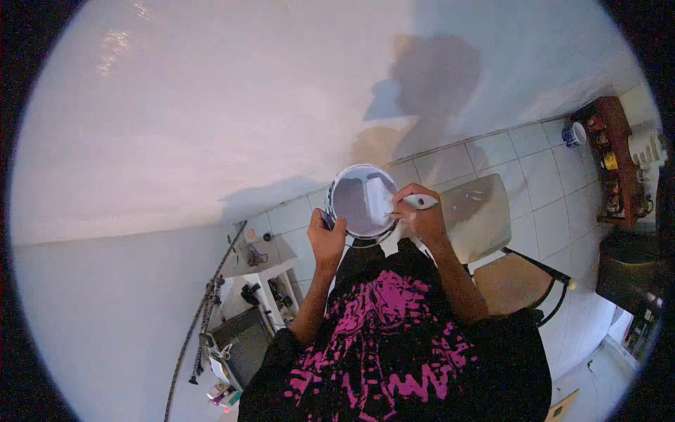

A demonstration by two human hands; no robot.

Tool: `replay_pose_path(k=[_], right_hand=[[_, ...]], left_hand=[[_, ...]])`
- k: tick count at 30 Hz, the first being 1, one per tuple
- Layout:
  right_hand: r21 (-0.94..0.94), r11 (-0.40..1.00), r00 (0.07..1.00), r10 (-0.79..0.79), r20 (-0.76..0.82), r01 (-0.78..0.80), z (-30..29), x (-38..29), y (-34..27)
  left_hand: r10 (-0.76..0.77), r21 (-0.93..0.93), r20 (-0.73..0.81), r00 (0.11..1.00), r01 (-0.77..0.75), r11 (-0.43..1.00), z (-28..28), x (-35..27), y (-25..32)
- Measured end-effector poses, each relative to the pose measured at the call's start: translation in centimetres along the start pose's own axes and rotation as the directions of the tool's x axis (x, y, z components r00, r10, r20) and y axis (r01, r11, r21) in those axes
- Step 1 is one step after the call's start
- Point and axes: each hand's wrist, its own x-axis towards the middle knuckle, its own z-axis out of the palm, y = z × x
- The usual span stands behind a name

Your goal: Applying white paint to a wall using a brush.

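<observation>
A round bucket (pixel 361 203) of whitish paint is held in front of my body, close to a pale wall (pixel 211 116). My left hand (pixel 327 237) grips the bucket's near left rim, the thumb over its edge. At the right rim, my right hand (pixel 420 213) is closed around the white handle (pixel 420 201) of a tool that looks like a paintbrush; its bristle end is hard to make out against the bucket. Paint coats the bucket's inner wall, with a lighter streak on the right side.
A chair (pixel 511 279) stands to my right on the tiled floor (pixel 538 158). A small white cabinet (pixel 271 258) and thin dark poles (pixel 203 311) are at my left. Far right are a small tub (pixel 575 134) and a reddish-brown shelf (pixel 614 163) holding various items.
</observation>
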Motion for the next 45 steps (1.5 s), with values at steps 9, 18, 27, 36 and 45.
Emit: replay_pose_path(k=[9,18,27,36,45], right_hand=[[0.544,0.831,0.981,0.183,-0.064,-0.119,-2.9,0.2,-1.5],[0.58,0.664,0.824,-0.096,-0.558,0.471,-1.6,7.6,-5.9],[0.543,0.431,0.68,-0.29,-0.673,0.721,2.0,5.6,-3.4],[0.418,0.619,0.573,-0.063,-0.817,0.665,2.4,15.3,7.6],[0.249,0.688,0.467,-0.146,-0.872,0.681,9.3,16.3,-5.6]], left_hand=[[-0.131,-0.144,-0.026,0.991,0.126,0.982,1.1,-1.3,2.6],[-0.111,-0.132,-0.144,0.983,0.093,0.987,4.1,-4.3,0.4],[-0.192,-0.104,-0.236,0.953,0.172,0.98,3.7,-10.6,-9.2],[-0.314,-0.135,-0.319,0.894,0.285,0.949,-2.6,-7.5,-8.5],[-0.366,-0.183,-0.295,0.882,0.324,0.928,-5.8,-5.0,-12.5]])
